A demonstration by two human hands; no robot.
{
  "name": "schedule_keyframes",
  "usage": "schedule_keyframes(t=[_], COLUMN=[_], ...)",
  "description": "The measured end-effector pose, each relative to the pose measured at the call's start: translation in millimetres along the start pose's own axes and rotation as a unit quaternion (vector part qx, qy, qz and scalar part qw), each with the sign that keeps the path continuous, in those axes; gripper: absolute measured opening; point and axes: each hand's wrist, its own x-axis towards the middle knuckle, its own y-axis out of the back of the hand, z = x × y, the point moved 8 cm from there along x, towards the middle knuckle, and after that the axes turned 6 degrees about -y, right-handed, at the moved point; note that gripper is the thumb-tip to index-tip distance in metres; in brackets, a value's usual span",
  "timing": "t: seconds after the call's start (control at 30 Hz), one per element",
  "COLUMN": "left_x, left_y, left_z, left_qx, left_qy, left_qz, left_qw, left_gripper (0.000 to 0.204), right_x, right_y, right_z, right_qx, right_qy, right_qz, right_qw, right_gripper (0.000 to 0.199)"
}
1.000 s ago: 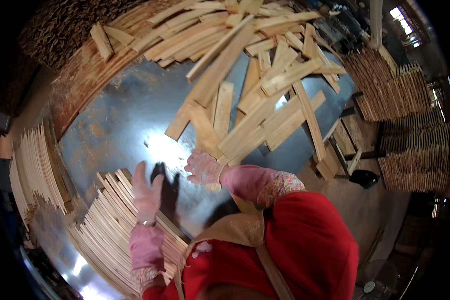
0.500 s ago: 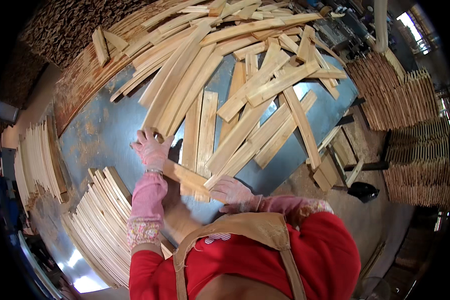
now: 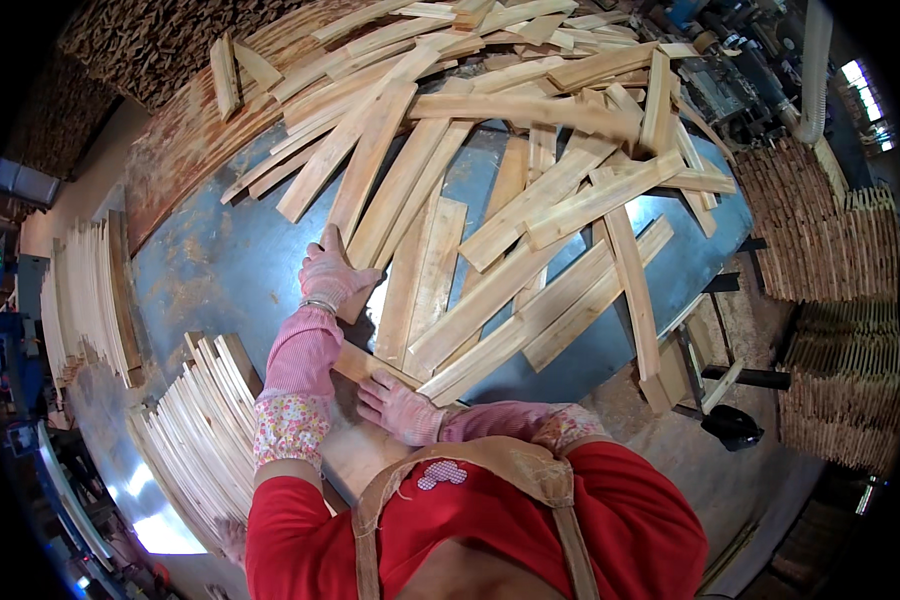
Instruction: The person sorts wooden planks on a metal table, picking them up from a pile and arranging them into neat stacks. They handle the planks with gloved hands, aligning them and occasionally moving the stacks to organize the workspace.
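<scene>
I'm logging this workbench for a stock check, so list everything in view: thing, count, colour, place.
loose wooden slats: many, pale tan, heaped across the table's middle and far side
metal table: one, grey-blue, under the slats
stacked slats: one fanned row, pale, near left
second slat stack: one, pale, far left
woven bundles: several, brown, right
apron: one, tan, over red top
left hand: pink glove, on a slat's end
right hand: pink glove, pressing a slat near the body

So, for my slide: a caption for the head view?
Gloved left hand and right hand press wooden slats on a metal table.
</scene>
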Motion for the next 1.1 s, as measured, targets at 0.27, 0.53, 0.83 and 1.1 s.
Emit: schedule_keyframes(t=[0.27,0.53,0.83,1.1], left_x=[31.5,57.5,148.6,116.3], left_y=[18.8,-11.0,58.2,54.6], left_z=[-103.1,-91.0,-113.5,-38.2], left_qx=[-0.12,-0.147,-0.059,0.064], left_qy=[-0.009,0.011,-0.088,-0.044], left_qz=[0.135,0.023,0.132,0.044], left_qw=[0.983,0.989,0.986,0.996], left_gripper=[0.102,0.089,0.082,0.131], right_x=[-25.0,4.7,64.6,132.8], right_y=[-94.2,-147.9,-241.3,-213.2], right_z=[-36.0,-90.9,-367.9,-345.3], right_qx=[-0.988,-0.949,-0.976,-0.99], right_qy=[0.093,-0.016,0.188,0.006], right_qz=[-0.054,-0.073,0.114,0.01], right_qw=[0.113,0.307,-0.013,-0.142], right_gripper=[0.048,0.046,0.06,0.054])
